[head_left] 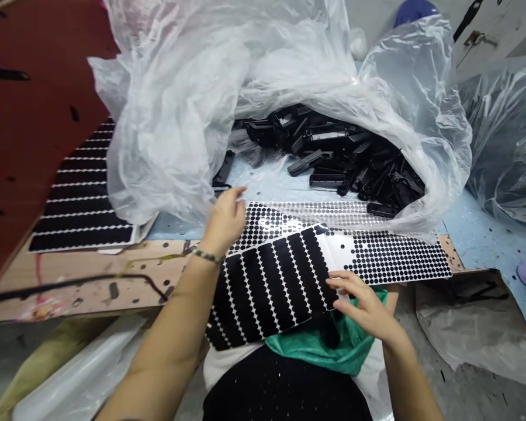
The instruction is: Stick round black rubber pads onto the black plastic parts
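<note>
My left hand is over the table just below the mouth of a plastic bag, near a few black plastic parts. Its fingers point right, a little apart from the thumb, with nothing visible between them. A sheet of black stickers, laid out in scalloped strips, slants over the table edge toward my lap. At its right edge is my right hand, thumb and fingers apart and the fingertips touching the sheet. Beneath that sheet lies a white sheet with black dots.
A large clear plastic bag spreads over the table, with many black plastic parts in its mouth. More strip stickers lie left, beside a red panel. A green bag hangs at my lap; another plastic bag stands right.
</note>
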### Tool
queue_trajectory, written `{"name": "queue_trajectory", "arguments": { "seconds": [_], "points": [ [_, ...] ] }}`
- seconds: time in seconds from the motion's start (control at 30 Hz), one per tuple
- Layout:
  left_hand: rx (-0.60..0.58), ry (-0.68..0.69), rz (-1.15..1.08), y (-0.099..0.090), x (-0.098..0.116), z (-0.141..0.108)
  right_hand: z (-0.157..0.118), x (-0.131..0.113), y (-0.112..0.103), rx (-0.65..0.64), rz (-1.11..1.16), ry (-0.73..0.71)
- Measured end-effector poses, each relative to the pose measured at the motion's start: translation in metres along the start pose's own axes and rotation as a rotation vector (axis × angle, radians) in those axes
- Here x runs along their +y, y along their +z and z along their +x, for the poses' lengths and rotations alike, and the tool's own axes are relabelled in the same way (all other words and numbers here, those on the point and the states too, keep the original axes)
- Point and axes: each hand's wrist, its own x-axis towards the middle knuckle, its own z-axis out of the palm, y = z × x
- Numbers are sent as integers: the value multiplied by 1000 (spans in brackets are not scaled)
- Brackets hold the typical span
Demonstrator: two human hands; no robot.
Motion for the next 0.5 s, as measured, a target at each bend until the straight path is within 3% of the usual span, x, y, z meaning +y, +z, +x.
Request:
{"name": "queue_trajectory", "arguments": {
  "seconds": [0.07, 0.17, 0.3, 0.43, 0.5],
  "points": [
    [83, -81, 188, -7, -19, 26, 3, 4, 0, 151, -27, 5],
    [92, -149, 252, -11, -36, 45, 18, 11, 5, 358, -60, 40],
    [122, -103, 239, -11, -29, 43, 55, 20, 11, 512, -143, 38],
    [208, 192, 212, -7, -1, 22, 98, 22, 16, 604, -276, 98],
    [106, 402, 196, 1, 13, 6, 113, 22, 19, 585, -336, 131]
  ]
}}
